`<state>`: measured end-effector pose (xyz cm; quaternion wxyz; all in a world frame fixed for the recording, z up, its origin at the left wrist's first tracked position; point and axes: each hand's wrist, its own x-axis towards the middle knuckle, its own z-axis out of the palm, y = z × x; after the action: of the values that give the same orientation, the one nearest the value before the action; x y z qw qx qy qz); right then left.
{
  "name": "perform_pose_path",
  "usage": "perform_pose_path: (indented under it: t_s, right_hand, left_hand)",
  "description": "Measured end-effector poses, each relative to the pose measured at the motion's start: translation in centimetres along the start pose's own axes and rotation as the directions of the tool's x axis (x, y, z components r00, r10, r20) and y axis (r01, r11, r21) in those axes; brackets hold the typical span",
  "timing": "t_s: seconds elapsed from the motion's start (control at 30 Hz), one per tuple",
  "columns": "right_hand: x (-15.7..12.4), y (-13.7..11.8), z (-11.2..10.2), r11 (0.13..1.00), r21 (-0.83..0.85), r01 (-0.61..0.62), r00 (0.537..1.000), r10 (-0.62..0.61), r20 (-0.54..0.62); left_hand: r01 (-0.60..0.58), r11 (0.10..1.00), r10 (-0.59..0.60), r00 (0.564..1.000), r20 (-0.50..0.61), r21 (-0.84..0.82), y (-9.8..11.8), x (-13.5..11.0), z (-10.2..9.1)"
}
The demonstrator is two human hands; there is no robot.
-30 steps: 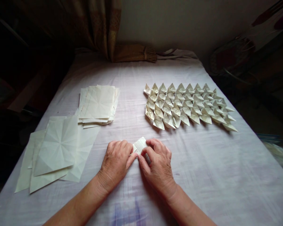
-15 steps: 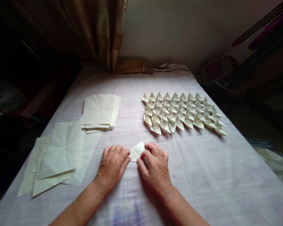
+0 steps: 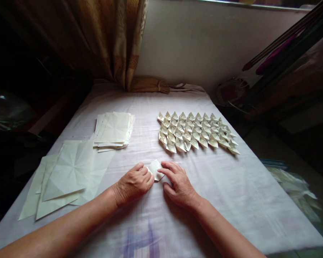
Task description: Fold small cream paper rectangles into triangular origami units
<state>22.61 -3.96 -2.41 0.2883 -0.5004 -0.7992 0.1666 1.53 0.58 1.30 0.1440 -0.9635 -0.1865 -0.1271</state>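
The paper (image 3: pixel 156 167) is lying folded on the counter (image 3: pixel 220 211). The left hand (image 3: pixel 136 181) is resting curled over its left end; whether pinching, I cannot tell. The right hand (image 3: pixel 178 182) is touching it, thumb and fingers apart. Seemingly light and crease-prone, the paper is calling for gentle edge holds.

Off-white and cream paper showed against a pale lilac cloth (image 3: pixel 231 200).
The folded piece (image 3: pixel 154 169) was white; toward the surface's right edge, the paper boats (image 3: pixel 196 136) were cream with greyish shading. Toward the left edge, off-white loose sheets (image 3: pixel 70 172) bore a starburst of creases, fainter on the cream stack (image 3: pixel 114 129). A violet-blue patch (image 3: pixel 140 238) marked the cloth toward its near edge; at the far edge, the curtain (image 3: pixel 123 46) was golden-brown.
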Motion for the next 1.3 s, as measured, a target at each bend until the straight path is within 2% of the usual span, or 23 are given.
perform_pose_path:
  t_s: [0.07,0.17,0.3,0.4,0.5,0.6,0.7,0.87,1.0,1.13,1.3]
  right_hand:
    - [0.2,0.3,0.1,0.995,-0.07,0.065,0.998,-0.066,-0.003]
    - [0.6,0.3,0.2,0.961,-0.206,0.184,0.982,-0.189,-0.003]
    - [1.1,0.2,0.4,0.891,-0.287,0.351,0.927,-0.375,-0.031]
    - [1.1,-0.2,0.7,0.879,-0.243,0.411,0.902,-0.431,-0.033]
    - [1.1,-0.6,0.8,0.883,-0.17,0.437,0.897,-0.442,0.007]
    - [1.3,-0.7,0.4,0.907,-0.096,0.409,0.912,-0.407,0.043]
    - [1.9,-0.2,0.0,0.937,-0.013,0.349,0.933,-0.346,0.096]
    - [2.9,0.6,0.5,0.969,0.113,0.22,0.968,-0.231,0.098]
    - [3.0,-0.2,1.4,0.989,0.133,0.059,0.997,-0.066,0.051]
    - [3.0,-1.1,1.8,0.986,0.151,-0.068,0.998,0.067,0.011]
    - [3.3,-1.7,1.8,0.978,0.159,-0.136,0.991,0.136,0.01]
  left_hand:
    - [-0.038,0.999,0.04,0.997,-0.059,0.028,-0.4,-0.4,0.4]
    - [-0.043,0.999,0.041,0.991,-0.125,-0.018,-1.0,-1.6,0.7]
    - [0.0,0.997,-0.014,0.98,-0.199,-0.074,-1.2,-3.3,0.6]
    - [0.047,0.995,-0.06,0.987,-0.152,-0.086,-0.1,-3.9,0.2]
    - [0.118,0.988,-0.126,0.99,-0.07,-0.103,1.8,-4.1,-0.1]
    - [0.211,0.963,-0.226,0.971,-0.075,-0.168,3.6,-4.2,-0.1]
    - [0.275,0.934,-0.292,0.956,-0.043,-0.23,4.3,-4.5,-0.2]
    - [0.271,0.919,-0.284,0.959,-0.004,-0.285,3.8,-5.0,-0.4]
    - [0.275,0.908,-0.292,0.956,-0.007,-0.318,3.5,-4.9,-0.3]
    - [0.289,0.887,-0.321,0.947,-0.029,-0.36,3.6,-4.9,-0.3]
    - [0.312,0.871,-0.347,0.938,-0.024,-0.379,3.5,-4.8,-0.4]
